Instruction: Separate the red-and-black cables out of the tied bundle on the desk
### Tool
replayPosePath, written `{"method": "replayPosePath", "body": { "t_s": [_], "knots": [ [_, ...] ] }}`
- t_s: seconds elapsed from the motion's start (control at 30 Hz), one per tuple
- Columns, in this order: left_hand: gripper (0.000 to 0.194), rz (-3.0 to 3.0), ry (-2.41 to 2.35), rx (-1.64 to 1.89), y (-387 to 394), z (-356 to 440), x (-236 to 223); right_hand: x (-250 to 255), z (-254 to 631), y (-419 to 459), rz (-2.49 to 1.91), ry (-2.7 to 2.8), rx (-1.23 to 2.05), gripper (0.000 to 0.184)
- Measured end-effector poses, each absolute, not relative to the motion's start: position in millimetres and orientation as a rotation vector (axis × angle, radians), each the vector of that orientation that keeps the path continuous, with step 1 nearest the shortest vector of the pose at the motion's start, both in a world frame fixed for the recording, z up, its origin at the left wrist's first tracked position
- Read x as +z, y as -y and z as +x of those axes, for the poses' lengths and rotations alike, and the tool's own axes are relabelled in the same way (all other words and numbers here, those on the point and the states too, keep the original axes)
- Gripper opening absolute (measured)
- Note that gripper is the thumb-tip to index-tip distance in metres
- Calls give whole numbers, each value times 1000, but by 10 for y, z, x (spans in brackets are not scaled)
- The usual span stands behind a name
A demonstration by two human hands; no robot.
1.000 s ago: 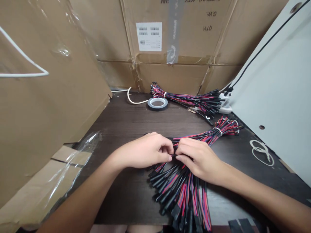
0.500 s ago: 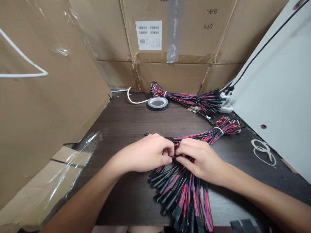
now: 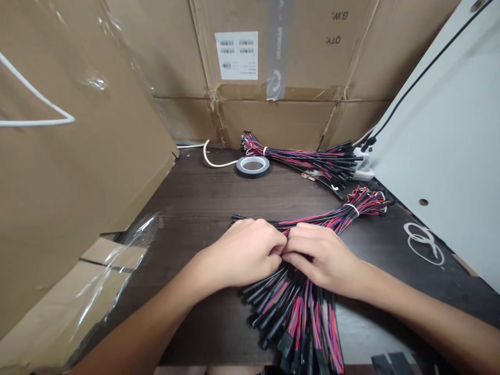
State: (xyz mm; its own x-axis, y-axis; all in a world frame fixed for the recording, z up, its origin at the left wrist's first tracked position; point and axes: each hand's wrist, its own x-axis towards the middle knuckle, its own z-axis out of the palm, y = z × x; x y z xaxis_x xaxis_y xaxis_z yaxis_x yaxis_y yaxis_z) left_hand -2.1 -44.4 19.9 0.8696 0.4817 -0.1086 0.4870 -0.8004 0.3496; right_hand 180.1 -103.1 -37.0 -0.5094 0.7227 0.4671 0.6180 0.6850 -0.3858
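Note:
My left hand (image 3: 250,250) is closed in a pinch over a spread bundle of red, black and blue wires (image 3: 299,317) with black connector ends. My right hand (image 3: 322,255) is closed as well, its thumb and fingertips meeting those of the left. A thin black wire showed between both sets of fingertips a moment ago; now the fingers hide it. Behind the hands, more wires of this bundle run to the right, where a white tie (image 3: 351,209) gathers them near their far ends.
Behind lies a second tied wire bundle (image 3: 304,159), with a roll of black tape (image 3: 252,166) beside it. A white plug (image 3: 363,165) and a loose white cord (image 3: 424,244) lie at the right. Cardboard (image 3: 86,146) walls the left and back; a white panel (image 3: 441,125) bounds the right.
My left hand has shifted slightly right and turned, so its fingers now press against the right hand's fingertips and cover the wire. The right hand has barely moved.

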Motion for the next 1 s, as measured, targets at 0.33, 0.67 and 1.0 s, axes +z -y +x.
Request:
{"method": "replayPosePath", "body": {
  "t_s": [0.33, 0.67, 1.0],
  "knots": [
    [17, 2762, -689, -99, 452, 5, 207, -402, 1790, 1035, -1003, 2236, 175, 23],
    [13, 2765, -736, -71, 460, -6, 173, -373, 1817, 1037, -1016, 2352, 158, 25],
    [12, 2721, -765, -60, 456, 13, 186, -437, 1803, 1060, -1073, 2313, 44, 24]
  ]
}}
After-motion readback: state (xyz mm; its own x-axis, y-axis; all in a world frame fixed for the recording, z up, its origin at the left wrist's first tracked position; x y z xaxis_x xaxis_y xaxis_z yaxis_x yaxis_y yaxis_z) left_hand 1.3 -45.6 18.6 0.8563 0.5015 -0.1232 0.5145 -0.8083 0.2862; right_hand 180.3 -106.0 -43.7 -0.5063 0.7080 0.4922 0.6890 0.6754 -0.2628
